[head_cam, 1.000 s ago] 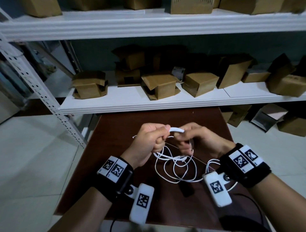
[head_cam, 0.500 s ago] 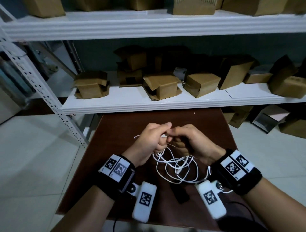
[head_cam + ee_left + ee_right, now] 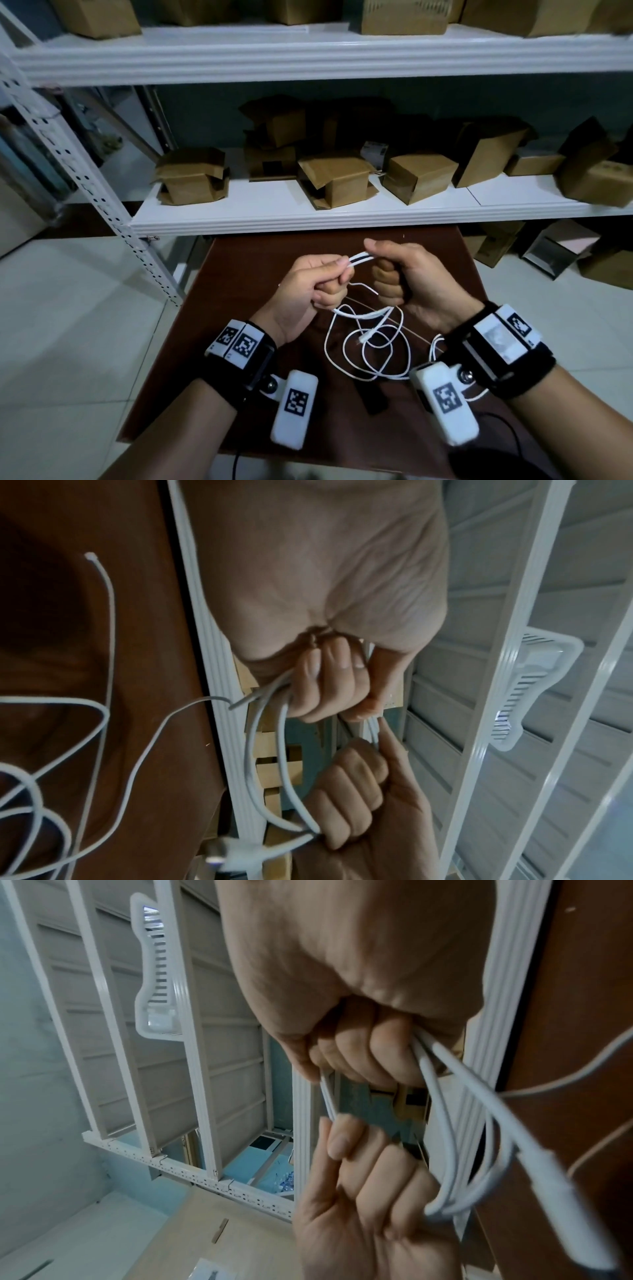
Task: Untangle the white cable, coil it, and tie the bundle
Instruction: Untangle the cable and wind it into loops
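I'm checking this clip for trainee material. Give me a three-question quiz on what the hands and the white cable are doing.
1. True or false: both the left hand and the right hand grip the white cable.
2. Where does the slack of the cable lie? A) on the white shelf B) in loose loops on the brown table C) on the floor
3. Fill in: between the two hands run ___ parallel strands, held taut.

Key: 1 true; 2 B; 3 two.
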The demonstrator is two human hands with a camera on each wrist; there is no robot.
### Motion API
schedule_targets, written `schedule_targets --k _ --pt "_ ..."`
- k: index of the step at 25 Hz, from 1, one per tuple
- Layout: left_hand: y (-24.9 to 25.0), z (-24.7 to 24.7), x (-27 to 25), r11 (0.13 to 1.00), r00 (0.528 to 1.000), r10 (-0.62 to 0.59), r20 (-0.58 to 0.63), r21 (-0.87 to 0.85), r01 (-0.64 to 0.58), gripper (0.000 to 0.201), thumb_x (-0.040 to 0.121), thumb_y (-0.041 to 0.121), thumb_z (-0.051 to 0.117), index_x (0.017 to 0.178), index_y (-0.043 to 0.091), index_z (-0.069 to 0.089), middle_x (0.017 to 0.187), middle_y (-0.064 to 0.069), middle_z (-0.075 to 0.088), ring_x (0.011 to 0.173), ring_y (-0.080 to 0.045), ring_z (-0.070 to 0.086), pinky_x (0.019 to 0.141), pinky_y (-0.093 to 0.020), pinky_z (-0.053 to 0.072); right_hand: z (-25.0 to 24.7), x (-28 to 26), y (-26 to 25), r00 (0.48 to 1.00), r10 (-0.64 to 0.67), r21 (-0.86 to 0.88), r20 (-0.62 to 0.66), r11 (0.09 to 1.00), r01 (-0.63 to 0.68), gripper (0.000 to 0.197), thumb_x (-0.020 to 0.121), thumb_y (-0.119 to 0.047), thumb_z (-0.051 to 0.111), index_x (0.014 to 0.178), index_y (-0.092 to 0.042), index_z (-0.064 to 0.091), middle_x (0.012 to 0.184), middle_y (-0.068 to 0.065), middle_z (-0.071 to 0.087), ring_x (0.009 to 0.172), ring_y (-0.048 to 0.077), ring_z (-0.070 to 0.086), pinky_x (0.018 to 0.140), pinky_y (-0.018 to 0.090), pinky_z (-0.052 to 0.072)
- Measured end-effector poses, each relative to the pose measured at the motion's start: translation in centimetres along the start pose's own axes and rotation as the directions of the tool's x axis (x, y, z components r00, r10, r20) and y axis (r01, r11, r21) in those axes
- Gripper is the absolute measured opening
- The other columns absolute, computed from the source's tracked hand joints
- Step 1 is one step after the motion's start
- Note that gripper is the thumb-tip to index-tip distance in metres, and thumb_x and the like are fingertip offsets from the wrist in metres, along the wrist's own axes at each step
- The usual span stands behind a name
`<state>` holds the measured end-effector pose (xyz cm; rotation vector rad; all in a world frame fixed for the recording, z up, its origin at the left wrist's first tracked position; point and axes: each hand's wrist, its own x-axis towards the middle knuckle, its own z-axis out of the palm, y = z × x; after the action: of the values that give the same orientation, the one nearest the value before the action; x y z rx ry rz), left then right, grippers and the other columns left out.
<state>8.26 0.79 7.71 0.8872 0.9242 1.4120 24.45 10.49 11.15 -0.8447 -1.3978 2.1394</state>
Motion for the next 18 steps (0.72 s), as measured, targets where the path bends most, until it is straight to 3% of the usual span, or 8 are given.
schedule_targets --k 3,5,7,11,13,18 --pt "0.1 0.3 0.2 0.998 0.999 0.000 -0.046 0.067 0.003 0.032 0.104 0.022 0.052 0.075 0.009 0.053 0.054 0.008 0.020 0.043 -0.001 0.017 0.043 -0.020 0.010 -1.0 -0.3 -0.8 1.000 -0.008 -0.138 0.000 0.990 0.008 0.032 0.094 -0.026 0.068 0.073 -0.014 0.046 0.058 0.002 0.021 0.052 0.016 0.012 0.047 0.029 0.011" --pt "0.1 0.5 0.4 0.995 0.998 0.010 -0.063 0.098 -0.004 0.033 0.105 0.022 0.052 0.076 0.009 0.053 0.054 0.008 0.020 0.043 -0.001 0.017 0.041 -0.017 0.015 -1.5 -0.7 -1.6 1.000 -0.024 -0.158 -0.016 0.987 0.021 0.021 0.090 -0.022 0.071 0.088 -0.007 0.057 0.056 0.001 0.027 0.047 0.013 0.018 0.048 0.029 0.013" --pt "0.3 0.8 0.5 0.993 0.998 0.016 -0.068 0.114 -0.008 0.033 0.105 0.021 0.054 0.075 0.008 0.052 0.053 0.008 0.020 0.043 -0.002 0.017 0.041 -0.016 0.016 -1.8 -1.0 -2.2 0.999 -0.025 -0.122 -0.035 0.992 0.021 0.017 0.088 -0.019 0.071 0.082 -0.007 0.062 0.058 0.000 0.026 0.043 0.011 0.020 0.045 0.026 0.014" --pt "-0.1 1.7 0.7 0.989 0.995 0.025 -0.099 0.150 -0.010 0.038 0.110 0.015 0.048 0.073 0.008 0.051 0.052 0.008 0.020 0.042 -0.002 0.016 0.040 -0.015 0.018 -1.9 -0.3 -1.7 0.989 0.005 -0.058 -0.146 0.998 -0.014 0.045 0.092 -0.020 0.066 0.053 -0.025 0.046 0.059 -0.003 0.016 0.051 0.015 0.008 0.047 0.029 0.008" --pt "-0.7 2.2 0.8 0.987 0.992 0.028 -0.120 0.159 -0.008 0.038 0.110 0.015 0.048 0.072 0.009 0.051 0.052 0.008 0.020 0.042 -0.003 0.016 0.039 -0.014 0.019 -1.8 0.2 -0.8 0.980 -0.001 -0.011 -0.198 1.000 -0.001 0.047 0.090 -0.020 0.066 0.056 -0.027 0.034 0.053 -0.005 0.018 0.049 0.015 0.008 0.047 0.030 0.006" --pt "-0.7 2.3 0.6 0.989 0.985 0.039 -0.165 0.147 -0.015 0.038 0.109 0.012 0.048 0.071 0.007 0.049 0.049 0.008 0.021 0.039 -0.003 0.016 0.038 -0.015 0.016 -1.3 0.5 0.2 0.980 -0.022 0.015 -0.198 1.000 0.025 0.049 0.094 -0.021 0.064 0.058 -0.027 0.031 0.051 -0.006 0.020 0.041 0.011 0.014 0.048 0.031 0.007"
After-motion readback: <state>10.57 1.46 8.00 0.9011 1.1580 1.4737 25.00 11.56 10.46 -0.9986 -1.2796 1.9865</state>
